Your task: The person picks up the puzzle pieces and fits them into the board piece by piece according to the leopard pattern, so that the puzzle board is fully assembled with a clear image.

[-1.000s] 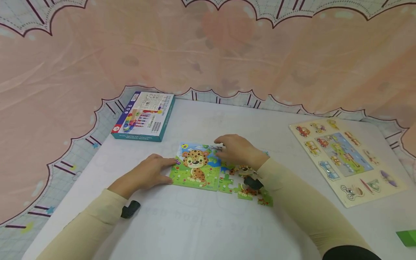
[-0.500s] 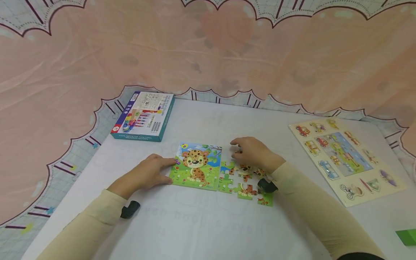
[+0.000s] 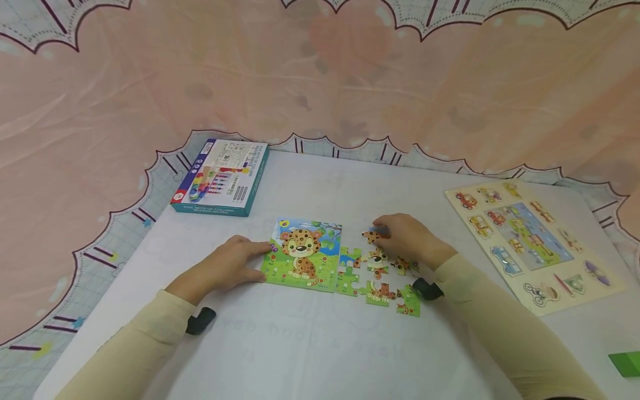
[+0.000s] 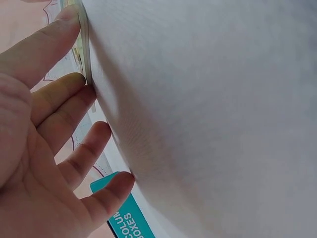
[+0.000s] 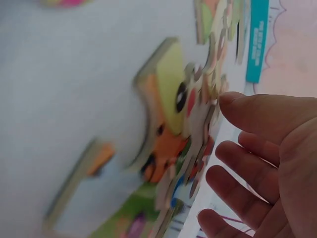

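In the head view a picture card (image 3: pixel 302 255) of a cartoon leopard cub lies on the white table. The person's left hand (image 3: pixel 225 265) rests at its left side, index finger and thumb touching the edge. From the left wrist view, the left hand's (image 4: pixel 49 134) fingers are spread, tips at the card's edge and the table. Beside the card lie several jigsaw pieces (image 3: pixel 348 280) with leopard parts. The right hand (image 3: pixel 407 239) is over the upper ones, fingertips right at a spotted ear piece (image 3: pixel 371 236). In the right wrist view the right hand's (image 5: pixel 267 163) fingers are loosely bent, apart from the thumb.
A teal-edged box (image 3: pixel 220 178) of column beads lies at the back left. On the right is a wooden vehicle puzzle board (image 3: pixel 535 244). A green block (image 3: pixel 625 364) sits at the lower right. A peach patterned cloth (image 3: pixel 320 89) hangs behind the table (image 3: pixel 300 344).
The right hand has moved right, from the card's top right corner to the loose pieces, uncovering the card's corner and the spotted ear piece. The left hand stays in place.
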A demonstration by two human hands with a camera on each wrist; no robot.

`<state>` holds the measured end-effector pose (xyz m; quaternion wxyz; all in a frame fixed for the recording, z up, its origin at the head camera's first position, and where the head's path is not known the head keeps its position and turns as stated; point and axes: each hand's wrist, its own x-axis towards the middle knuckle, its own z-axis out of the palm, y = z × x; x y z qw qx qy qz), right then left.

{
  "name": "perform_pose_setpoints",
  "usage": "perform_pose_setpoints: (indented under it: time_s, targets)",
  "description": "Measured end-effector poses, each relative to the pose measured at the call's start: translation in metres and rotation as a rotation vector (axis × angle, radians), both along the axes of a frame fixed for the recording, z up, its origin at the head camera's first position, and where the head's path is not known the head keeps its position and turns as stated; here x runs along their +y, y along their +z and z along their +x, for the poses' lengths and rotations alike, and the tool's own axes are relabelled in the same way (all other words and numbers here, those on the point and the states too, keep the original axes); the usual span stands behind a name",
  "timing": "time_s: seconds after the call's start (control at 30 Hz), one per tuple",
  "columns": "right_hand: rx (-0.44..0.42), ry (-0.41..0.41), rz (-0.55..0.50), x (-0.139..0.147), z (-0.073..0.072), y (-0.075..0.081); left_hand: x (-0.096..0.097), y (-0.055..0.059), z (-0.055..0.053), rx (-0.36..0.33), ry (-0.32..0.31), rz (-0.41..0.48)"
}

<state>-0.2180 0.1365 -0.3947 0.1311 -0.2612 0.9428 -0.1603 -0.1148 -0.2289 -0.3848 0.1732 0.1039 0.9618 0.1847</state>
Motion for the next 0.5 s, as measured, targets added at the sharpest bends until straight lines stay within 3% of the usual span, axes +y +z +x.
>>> perform_pose_setpoints:
  time_s: [0.5]
  targets:
    - [0.029,-0.003,-0.030,0.013,0.004,-0.001,0.000,0.000,0.000,0.002,0.002,-0.006]
